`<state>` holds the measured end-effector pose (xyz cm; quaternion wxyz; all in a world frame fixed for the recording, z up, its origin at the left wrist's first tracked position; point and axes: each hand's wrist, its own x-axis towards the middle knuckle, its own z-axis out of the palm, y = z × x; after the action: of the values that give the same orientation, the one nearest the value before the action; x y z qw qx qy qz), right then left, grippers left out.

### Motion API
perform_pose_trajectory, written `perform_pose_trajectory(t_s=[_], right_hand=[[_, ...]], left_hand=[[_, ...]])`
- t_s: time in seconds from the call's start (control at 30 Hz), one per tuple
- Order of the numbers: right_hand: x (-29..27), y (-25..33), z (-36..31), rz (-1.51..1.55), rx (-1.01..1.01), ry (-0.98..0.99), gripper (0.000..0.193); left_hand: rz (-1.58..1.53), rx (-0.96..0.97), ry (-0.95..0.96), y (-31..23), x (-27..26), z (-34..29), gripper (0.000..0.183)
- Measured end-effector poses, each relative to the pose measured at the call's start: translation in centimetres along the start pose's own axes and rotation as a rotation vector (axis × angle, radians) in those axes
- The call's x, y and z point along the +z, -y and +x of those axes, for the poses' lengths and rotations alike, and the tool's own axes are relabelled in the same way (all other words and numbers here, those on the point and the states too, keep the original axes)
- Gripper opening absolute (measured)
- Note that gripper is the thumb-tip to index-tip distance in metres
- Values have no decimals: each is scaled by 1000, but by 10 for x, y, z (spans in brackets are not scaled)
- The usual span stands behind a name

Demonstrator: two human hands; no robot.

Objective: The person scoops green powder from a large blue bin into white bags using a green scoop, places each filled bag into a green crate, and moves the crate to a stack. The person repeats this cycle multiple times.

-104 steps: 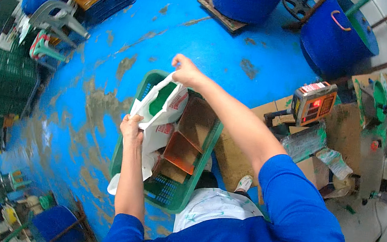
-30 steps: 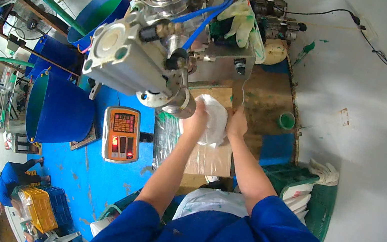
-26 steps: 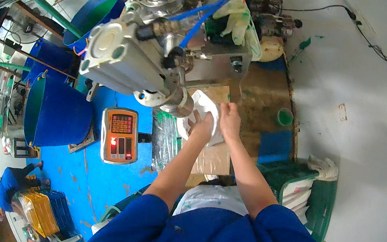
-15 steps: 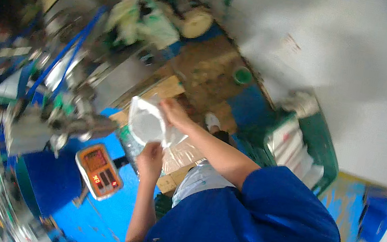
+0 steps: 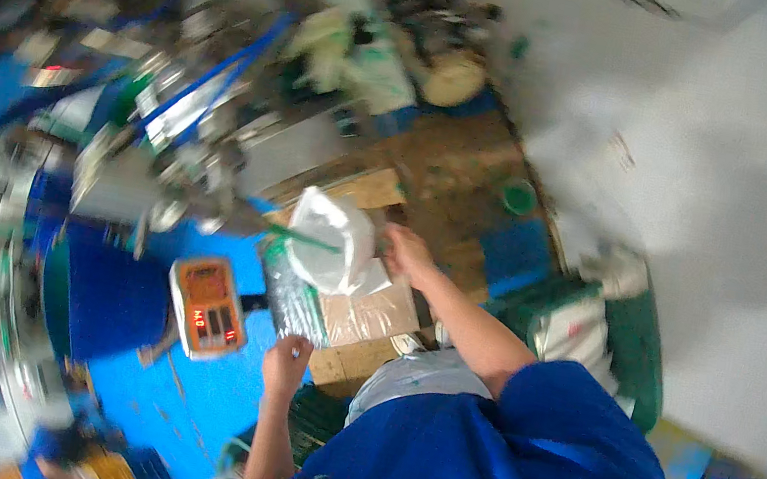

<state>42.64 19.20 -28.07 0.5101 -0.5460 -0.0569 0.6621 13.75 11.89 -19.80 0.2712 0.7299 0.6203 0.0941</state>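
A white plastic bag point(image 5: 353, 273) with a wide round mouth sits over a flat, clear-wrapped surface point(image 5: 371, 316). A thin green stream or strip point(image 5: 308, 240) runs from a metal nozzle point(image 5: 232, 211) into its mouth. My right hand point(image 5: 409, 256) is closed at the bag's right edge and appears to grip it, though blur softens the contact. Below and apart from the bag, my left hand point(image 5: 285, 366) has its fingers curled together; whatever they may hold is hidden.
An orange-and-white display unit point(image 5: 208, 307) with red digits lies on the blue surface point(image 5: 178, 398), beside a dark blue bin point(image 5: 108, 301). Metal machinery with blue hoses point(image 5: 226, 64) crowds the left. A green crate point(image 5: 645, 331) holding white packages stands at right.
My left hand has come off the bag and moved down, away from it. A green stream or strip now shows at the bag's mouth. The whole view has shifted and turned.
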Motion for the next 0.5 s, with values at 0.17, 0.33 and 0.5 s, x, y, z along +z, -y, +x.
perform_pose_trajectory(t_s=[0.17,0.33,0.5], right_hand=[[-106,-19,-34,-237,52,-86,24],[-209,-46,-84,-458,96,-266,18],[-250,-66,-116,-519,133,-529,18]], left_hand=[[-80,-148,-347,39,-33,27,23],[-223,-189,-808,84,-122,88,46],[-238,-137,-748,98,-189,179,62]])
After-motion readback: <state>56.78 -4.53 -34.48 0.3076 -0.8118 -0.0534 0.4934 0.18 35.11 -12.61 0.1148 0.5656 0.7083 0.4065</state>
